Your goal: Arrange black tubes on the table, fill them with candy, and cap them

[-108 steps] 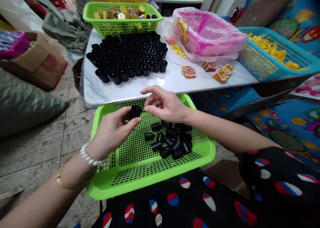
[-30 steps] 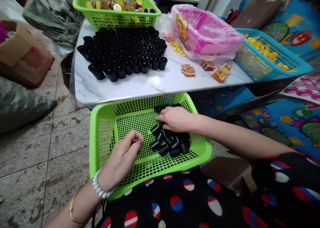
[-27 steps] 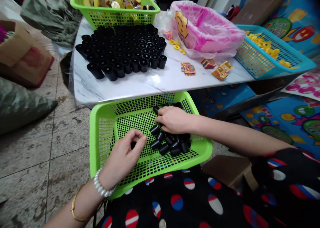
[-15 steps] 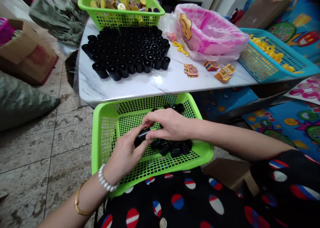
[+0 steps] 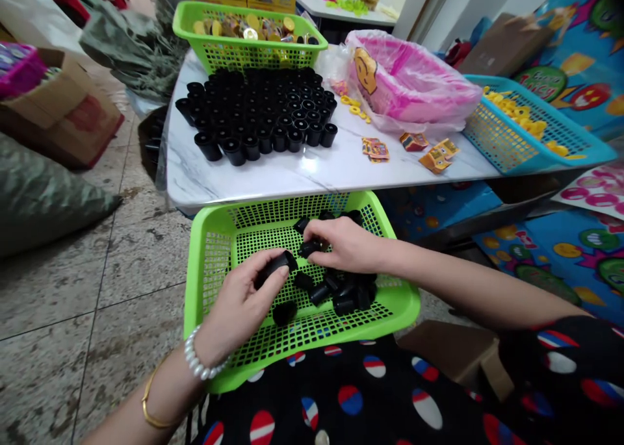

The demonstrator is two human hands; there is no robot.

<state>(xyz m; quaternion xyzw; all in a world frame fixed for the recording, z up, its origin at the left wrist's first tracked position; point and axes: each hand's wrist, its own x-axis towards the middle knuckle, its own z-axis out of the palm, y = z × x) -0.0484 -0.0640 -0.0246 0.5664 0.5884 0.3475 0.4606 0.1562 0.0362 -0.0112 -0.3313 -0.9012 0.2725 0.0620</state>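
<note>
Well, the left hand (image 5: 238, 312) gripped a black tube (image 5: 277, 267), its lower end half hidden, while the right hand (image 5: 344, 251) pinched a second tube (image 5: 309, 248) in the green basket (image 5: 292, 206).

One left hand (image 5: 234, 308), one right hand (image 5: 346, 247). One black tube (image 5: 277, 267) in the left, a second black tube (image 5: 309, 248) at the right fingertips, roughly ten more loose tubes (image 5: 344, 295) in one near green basket (image 5: 209, 282). Block of table tubes (image 5: 258, 114): too dense to count. Also one far green basket (image 5: 234, 58), one blue basket (image 5: 497, 139).
</note>
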